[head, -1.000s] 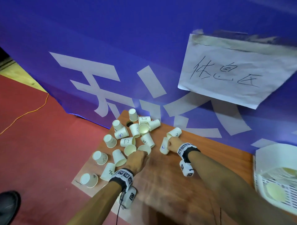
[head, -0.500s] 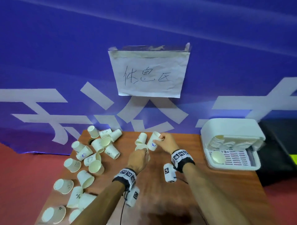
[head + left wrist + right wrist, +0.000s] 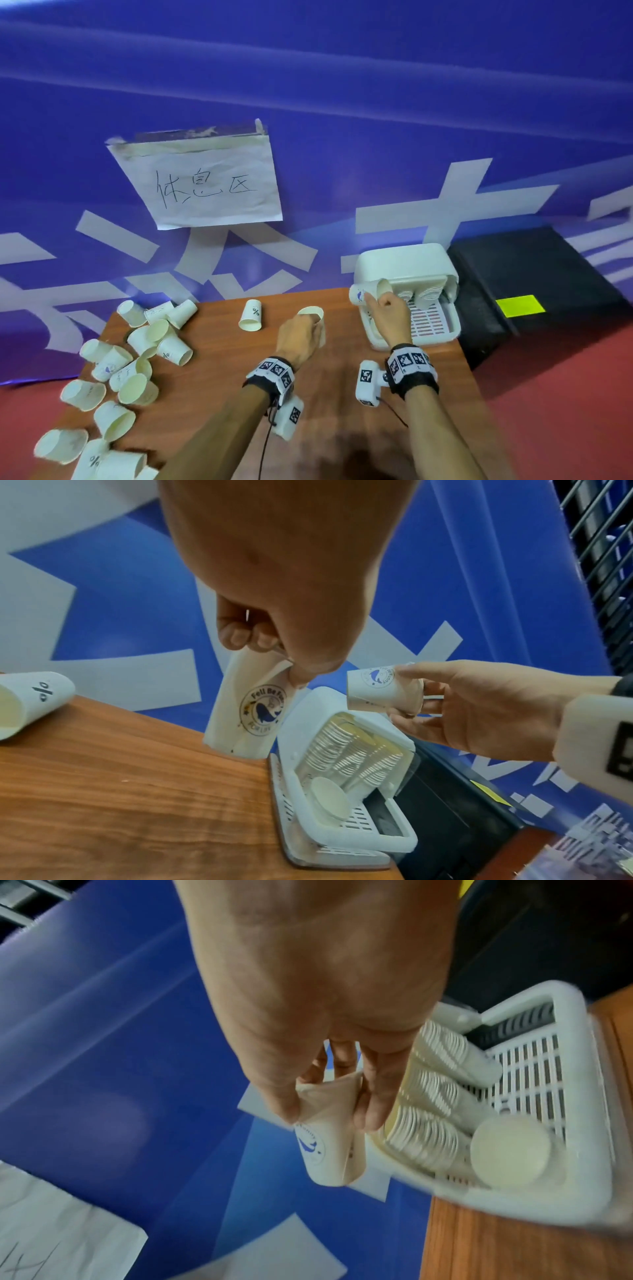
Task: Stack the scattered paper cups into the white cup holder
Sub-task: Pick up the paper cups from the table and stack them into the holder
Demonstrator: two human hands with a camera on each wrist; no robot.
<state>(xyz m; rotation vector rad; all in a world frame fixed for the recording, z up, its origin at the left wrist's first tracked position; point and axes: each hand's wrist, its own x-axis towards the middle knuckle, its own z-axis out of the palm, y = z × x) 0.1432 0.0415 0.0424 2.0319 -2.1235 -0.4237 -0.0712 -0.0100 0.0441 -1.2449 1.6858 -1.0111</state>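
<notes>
The white cup holder [image 3: 404,263] stands at the table's far right, with rows of nested cups [image 3: 424,294] inside it. My right hand [image 3: 376,303] grips a whale-logo paper cup [image 3: 363,294] lying sideways just before the holder's left side. In the right wrist view this cup [image 3: 325,1153] hangs from thumb and fingers beside the stacks [image 3: 431,1104]. My left hand [image 3: 308,329] holds another cup [image 3: 312,312] upright by its rim at mid-table; in the left wrist view that cup [image 3: 253,715] has its base near the wood. Several loose cups [image 3: 137,359] lie scattered at the left.
One cup with a % mark [image 3: 251,315] lies alone at the table's back middle. A black box [image 3: 534,284] with a yellow label sits right of the holder. A blue banner with a taped paper sign [image 3: 202,181] backs the wooden table [image 3: 219,394]. Red floor surrounds it.
Both hands have carried their cups rightward from the pile. The right hand's cup has reached the holder's front; the left hand trails at mid-table. The head view has swung right.
</notes>
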